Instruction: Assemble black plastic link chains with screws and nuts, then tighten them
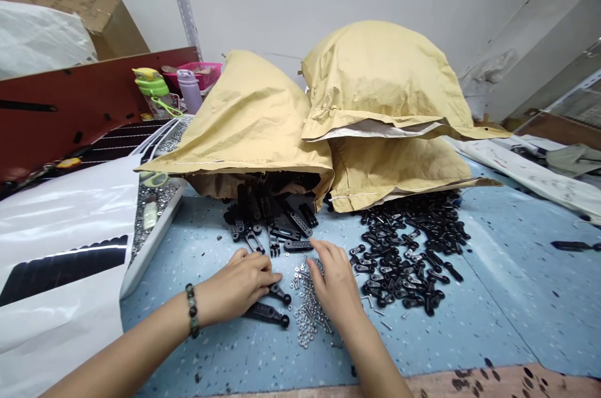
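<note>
1. A loose pile of silver screws and nuts (307, 316) lies on the blue speckled counter (469, 323), between the two hands and partly under the right hand (335, 279).
2. The right hand's fingertips (312, 279) come down at the pile's upper edge. The grip is slightly spread, and whether it holds any screw cannot be told.
3. The left hand (235, 285) sits just left of the pile, its fingers curved in a loose, narrow grip. Whether it holds anything cannot be told. Two black plastic link arms (265, 315) lie at its fingertips, and a beaded bracelet (192, 310) circles its wrist.
4. Directly ahead of both grips, a spill of black links and brackets (270, 216) runs out from the mouth of a kraft paper sack (239, 116).
5. Right of the right grip, a larger heap of small black links (404, 260) spreads across the counter. Two more kraft paper sacks (385, 72) are stacked beyond it.
6. Left of the left grip stands a white tray of screws (153, 241), beside a white plastic sheet (61, 248).
7. Farther ahead and left are a green water bottle (150, 88), a purple bottle (190, 91) and a pink basket (192, 76).
</note>
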### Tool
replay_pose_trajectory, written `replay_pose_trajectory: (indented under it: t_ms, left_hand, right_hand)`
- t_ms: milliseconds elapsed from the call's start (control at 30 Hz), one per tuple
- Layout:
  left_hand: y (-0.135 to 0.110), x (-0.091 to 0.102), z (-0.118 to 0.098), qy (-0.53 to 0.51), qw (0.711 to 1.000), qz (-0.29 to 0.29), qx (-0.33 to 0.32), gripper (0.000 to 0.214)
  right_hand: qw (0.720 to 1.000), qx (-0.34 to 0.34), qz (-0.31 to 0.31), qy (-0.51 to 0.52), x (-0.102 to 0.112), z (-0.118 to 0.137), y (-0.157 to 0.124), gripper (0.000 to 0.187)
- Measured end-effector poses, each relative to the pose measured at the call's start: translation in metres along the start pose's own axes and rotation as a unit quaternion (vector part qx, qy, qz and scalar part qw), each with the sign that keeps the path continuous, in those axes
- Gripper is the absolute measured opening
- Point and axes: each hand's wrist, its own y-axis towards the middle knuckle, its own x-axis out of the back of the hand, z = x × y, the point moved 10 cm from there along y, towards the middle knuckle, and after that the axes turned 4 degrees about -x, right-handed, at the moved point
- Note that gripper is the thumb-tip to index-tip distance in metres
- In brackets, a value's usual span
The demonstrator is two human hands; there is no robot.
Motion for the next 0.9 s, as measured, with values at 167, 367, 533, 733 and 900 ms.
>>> replay_pose_trajectory:
  t_ms: [167,367,533,733,900]
  left_hand:
    - [0.020,0.026,0.001,-0.019,0.995,-0.090,0.050,0.046]
    - [0.063,0.027,0.008,-0.040,0.990,-0.097,0.093,0.021]
    - [0.058,0.027,0.017,-0.139,0.977,-0.105,0.124,0.025]
    - [0.051,0.019,0.023,-0.249,0.955,-0.095,0.132,0.020]
    - [0.045,0.030,0.013,-0.248,0.956,-0.115,0.106,0.015]
  right_hand:
    - [1.000,0.017,0.005,-0.007,-0.005,-0.002,0.021,0.027]
    - [0.997,-0.029,-0.073,-0.025,0.040,-0.040,0.015,0.035]
    - [0.985,-0.140,-0.088,-0.052,0.061,-0.115,0.014,0.020]
    - [0.993,-0.063,-0.010,0.101,0.048,-0.052,0.023,0.024]
    - [0.982,0.030,0.061,0.173,0.037,0.024,0.024,0.025]
